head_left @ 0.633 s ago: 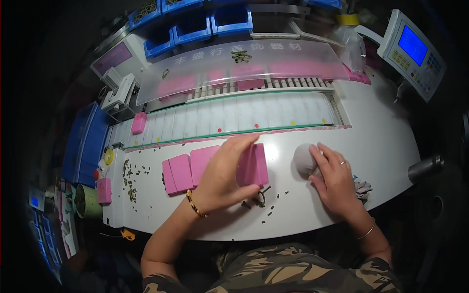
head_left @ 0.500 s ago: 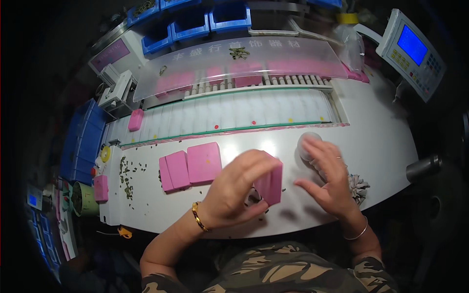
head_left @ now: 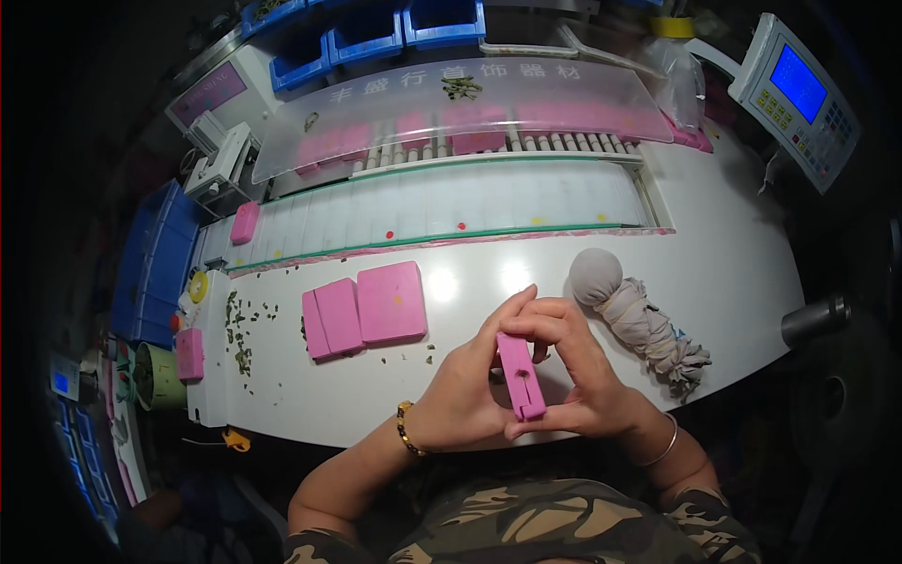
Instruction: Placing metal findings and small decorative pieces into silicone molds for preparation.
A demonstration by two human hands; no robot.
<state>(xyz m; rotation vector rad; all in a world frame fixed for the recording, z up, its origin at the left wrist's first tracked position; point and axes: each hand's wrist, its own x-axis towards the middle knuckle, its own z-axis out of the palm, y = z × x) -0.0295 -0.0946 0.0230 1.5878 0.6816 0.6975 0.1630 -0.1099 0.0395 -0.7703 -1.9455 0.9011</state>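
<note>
A pink rubber mould block (head_left: 522, 378) stands on edge between my two hands, just above the table's near side. Its narrow side faces up, showing a small dark hole and a slit line. My left hand (head_left: 462, 387) is closed around its left face, and my right hand (head_left: 594, 381) grips it from the right by fingertips and thumb. Farther right lies a grey cloth bundle (head_left: 643, 320) with a round, stuffed head, tied along its length. To the left, more pink mould blocks (head_left: 391, 303) lie flat on the table.
Dark green crumbs (head_left: 241, 329) are scattered at the table's left. Behind runs a white conveyor belt (head_left: 423, 202) carrying a small pink block (head_left: 245, 223). A translucent cover (head_left: 395, 122) hangs over rollers, and a control panel (head_left: 799, 85) stands at right.
My right hand has moved left from beside the cloth bundle and taken hold of the mould block. The block has turned edge-up. The belt and its small pink block have shifted left.
</note>
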